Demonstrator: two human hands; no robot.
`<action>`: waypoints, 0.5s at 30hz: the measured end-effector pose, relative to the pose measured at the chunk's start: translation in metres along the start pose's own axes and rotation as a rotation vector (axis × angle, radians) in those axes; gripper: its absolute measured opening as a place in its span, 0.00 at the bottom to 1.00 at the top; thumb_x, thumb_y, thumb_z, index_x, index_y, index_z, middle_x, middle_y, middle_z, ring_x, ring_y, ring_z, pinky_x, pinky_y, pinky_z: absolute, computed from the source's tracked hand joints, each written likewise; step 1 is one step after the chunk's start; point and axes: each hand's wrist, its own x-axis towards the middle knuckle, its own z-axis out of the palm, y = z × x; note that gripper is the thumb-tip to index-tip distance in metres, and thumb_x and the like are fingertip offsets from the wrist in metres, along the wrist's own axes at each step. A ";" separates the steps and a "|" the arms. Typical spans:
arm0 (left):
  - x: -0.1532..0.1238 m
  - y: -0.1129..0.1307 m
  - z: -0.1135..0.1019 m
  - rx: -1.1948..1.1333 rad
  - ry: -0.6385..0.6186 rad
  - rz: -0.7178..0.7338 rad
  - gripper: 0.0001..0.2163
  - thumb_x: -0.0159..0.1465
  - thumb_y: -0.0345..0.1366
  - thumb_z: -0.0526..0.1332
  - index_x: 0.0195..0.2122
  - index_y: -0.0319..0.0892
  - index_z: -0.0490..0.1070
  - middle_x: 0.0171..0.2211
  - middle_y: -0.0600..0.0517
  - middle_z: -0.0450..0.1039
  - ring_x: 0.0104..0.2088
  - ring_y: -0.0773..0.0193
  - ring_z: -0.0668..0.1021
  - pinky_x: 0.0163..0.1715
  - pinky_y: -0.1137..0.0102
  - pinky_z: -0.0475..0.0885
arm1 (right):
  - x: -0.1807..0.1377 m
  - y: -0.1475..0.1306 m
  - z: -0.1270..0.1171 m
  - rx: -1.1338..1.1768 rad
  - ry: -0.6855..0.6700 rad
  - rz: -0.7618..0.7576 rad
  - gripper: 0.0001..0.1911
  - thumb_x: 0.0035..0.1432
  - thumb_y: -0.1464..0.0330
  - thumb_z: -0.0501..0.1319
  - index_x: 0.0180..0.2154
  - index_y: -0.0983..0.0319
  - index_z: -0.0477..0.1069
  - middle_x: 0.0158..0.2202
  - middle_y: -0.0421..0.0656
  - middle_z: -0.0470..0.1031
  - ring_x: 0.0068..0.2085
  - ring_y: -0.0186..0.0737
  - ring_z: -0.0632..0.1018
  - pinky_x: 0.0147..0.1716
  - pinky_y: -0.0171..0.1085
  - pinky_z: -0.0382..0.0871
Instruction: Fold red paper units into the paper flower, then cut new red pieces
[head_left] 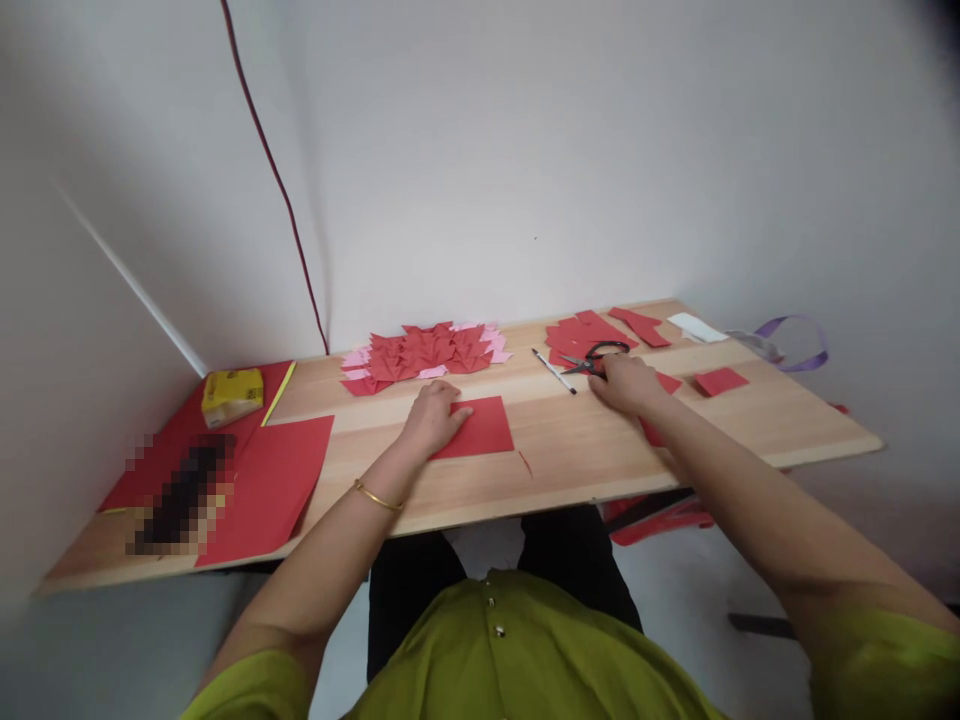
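My left hand (435, 415) rests on the left part of a red paper sheet (484, 428), its thumb spread away from the fingers. At the right, my right hand (627, 384) is closed around one handle of a pair of scissors (592, 362). The scissors' blades are parted and point left, and one black handle loop shows above my fingers. A white pen (553, 370) lies just left of the blades. Behind the scissors spreads a pile of red paper pieces (581, 332). A thin red paper strip (525, 463) lies by the sheet's near right corner.
Folded red and pink paper pieces (427, 355) sit in rows near the wall. Large red sheets (289, 470), a yellow packet (232, 395) and a pixelated dark object (187, 490) occupy the left side. At the right are a small red piece (721, 381) and a white strip (696, 327).
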 end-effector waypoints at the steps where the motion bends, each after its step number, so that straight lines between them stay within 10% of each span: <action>1: 0.004 0.001 0.005 0.032 -0.022 -0.027 0.15 0.59 0.43 0.61 0.41 0.39 0.73 0.43 0.43 0.71 0.46 0.54 0.71 0.48 0.59 0.68 | 0.000 0.000 -0.001 0.009 -0.001 0.004 0.18 0.56 0.61 0.53 0.43 0.67 0.67 0.44 0.58 0.71 0.45 0.57 0.72 0.38 0.47 0.65; 15: 0.004 -0.003 0.023 -0.090 0.100 -0.084 0.05 0.57 0.35 0.62 0.34 0.43 0.69 0.35 0.51 0.73 0.40 0.59 0.72 0.44 0.61 0.65 | -0.058 -0.019 -0.033 0.334 0.173 -0.157 0.09 0.55 0.63 0.55 0.38 0.60 0.65 0.31 0.45 0.74 0.30 0.43 0.74 0.28 0.36 0.62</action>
